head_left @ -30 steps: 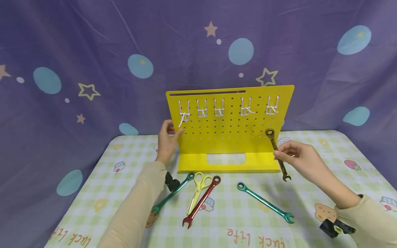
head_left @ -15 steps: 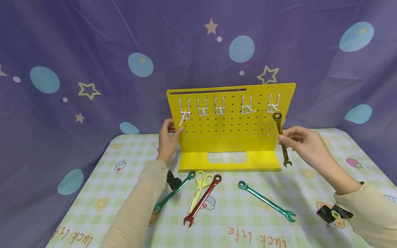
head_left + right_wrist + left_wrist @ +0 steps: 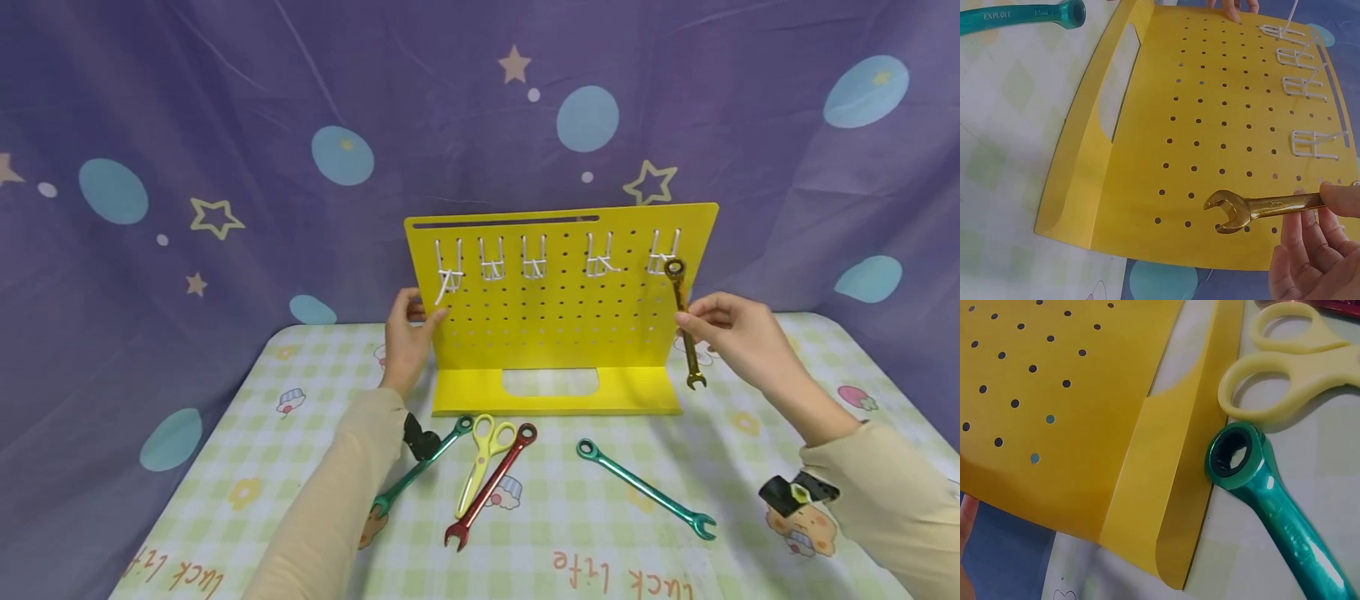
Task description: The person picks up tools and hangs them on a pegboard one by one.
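Observation:
My right hand (image 3: 742, 337) pinches a gold ratchet wrench (image 3: 690, 354) by its shaft. The wrench stands nearly upright at the right side of a yellow pegboard (image 3: 555, 356), its ring end in front of the rightmost white hook (image 3: 657, 260). In the right wrist view the wrench's open-ended jaw (image 3: 1229, 215) points away from the fingers, over the board. My left hand (image 3: 407, 350) grips the board's left edge, thumb on the front face and fingers behind, partly hidden. In the left wrist view only a bit of that hand (image 3: 966, 531) shows.
In front of the board lie a green wrench (image 3: 408, 479) partly behind the left wrist strap, yellow scissors (image 3: 478, 467), a red wrench (image 3: 495, 479) and another green wrench (image 3: 645, 487). Several white hooks line the board's top. A purple curtain (image 3: 225, 108) hangs behind the checked tablecloth (image 3: 300, 467).
My right hand has raised the gold wrench and shifted it slightly right, bringing its ring end up to the rightmost hook. The left hand stays on the board's edge.

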Demonstrator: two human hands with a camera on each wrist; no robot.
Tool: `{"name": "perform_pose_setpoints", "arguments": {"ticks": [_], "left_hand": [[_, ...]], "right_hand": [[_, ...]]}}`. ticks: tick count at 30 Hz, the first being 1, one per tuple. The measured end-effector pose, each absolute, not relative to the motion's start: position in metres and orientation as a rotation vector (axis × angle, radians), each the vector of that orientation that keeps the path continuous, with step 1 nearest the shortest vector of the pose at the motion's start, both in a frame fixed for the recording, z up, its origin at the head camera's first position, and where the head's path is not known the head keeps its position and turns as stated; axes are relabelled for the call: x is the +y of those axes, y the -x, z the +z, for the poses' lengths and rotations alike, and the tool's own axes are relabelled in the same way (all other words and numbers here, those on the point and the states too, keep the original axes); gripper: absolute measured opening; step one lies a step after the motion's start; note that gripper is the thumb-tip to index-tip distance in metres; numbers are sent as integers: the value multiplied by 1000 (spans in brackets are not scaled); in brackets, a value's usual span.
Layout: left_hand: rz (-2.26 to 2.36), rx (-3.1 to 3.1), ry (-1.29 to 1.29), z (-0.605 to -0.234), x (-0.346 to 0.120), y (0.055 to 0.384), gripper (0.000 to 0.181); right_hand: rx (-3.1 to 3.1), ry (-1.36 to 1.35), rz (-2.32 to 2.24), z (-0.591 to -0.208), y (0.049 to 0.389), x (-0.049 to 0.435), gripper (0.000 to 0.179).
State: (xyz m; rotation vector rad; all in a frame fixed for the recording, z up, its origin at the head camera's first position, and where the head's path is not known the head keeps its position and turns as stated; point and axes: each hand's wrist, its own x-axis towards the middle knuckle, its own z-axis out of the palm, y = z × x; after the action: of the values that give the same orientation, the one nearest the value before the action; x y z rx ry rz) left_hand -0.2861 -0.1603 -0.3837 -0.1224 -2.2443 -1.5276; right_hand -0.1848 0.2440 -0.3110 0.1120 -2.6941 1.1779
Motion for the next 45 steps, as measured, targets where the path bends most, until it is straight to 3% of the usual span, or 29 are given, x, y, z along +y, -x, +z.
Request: {"name": "perform_pose_setpoints", "arguments": {"ticks": [16,45], "left_hand": [[-1531,-2249,108,-383,-160,285,35],[-1527,-2257,102,-384,-159,284,33]], "right_hand": [[-2623,-207,1215,-324,203,243,27],[-2592,-148,1242,-339,229,236,29]]}}
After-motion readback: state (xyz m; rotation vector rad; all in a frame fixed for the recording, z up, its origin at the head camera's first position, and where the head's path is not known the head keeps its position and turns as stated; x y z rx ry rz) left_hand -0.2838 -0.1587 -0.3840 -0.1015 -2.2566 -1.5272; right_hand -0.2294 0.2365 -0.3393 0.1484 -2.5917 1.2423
